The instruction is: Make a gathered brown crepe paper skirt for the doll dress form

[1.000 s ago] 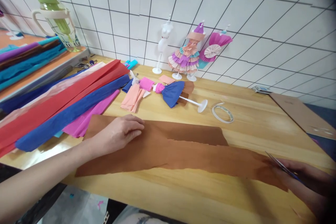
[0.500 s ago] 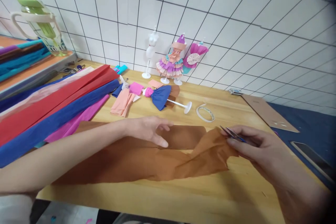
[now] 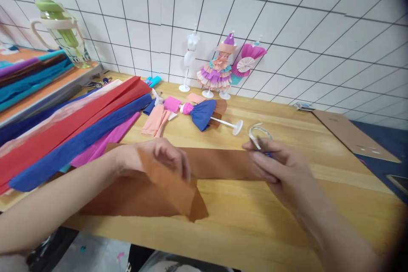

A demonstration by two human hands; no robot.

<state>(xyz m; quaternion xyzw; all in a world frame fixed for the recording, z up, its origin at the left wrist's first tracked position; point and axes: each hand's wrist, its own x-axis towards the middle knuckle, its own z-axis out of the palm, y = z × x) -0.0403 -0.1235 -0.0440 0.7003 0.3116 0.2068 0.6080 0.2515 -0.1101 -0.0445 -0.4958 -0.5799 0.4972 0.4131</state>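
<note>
Currently, both hands over the near half of the wooden table, brown paper between and beneath them. Left hand: fingers curled, slightly blurred, at the raised end of the near brown sheet. That end folds up and back to the left, a flap passing in front of the palm; whether the fingers pinch it, cannot tell. Rest of the sheet lies flat along the near edge, partly under the forearm.

Right hand: closed round a pair of scissors, metal tips pointing far and left, a bit of blue at the grip. Its lower fingers are at the right end of the far brown strip, which lies flat beyond the near sheet; contact unclear. Bare wood shows between the two brown pieces on the right; any join on the left is hidden by the left arm.

Just beyond the scissors, a tape ring. Farther left, a small dress form in a blue skirt lies on its side, peach paper near it. Far left: red paper and blue paper, side by side.
</note>
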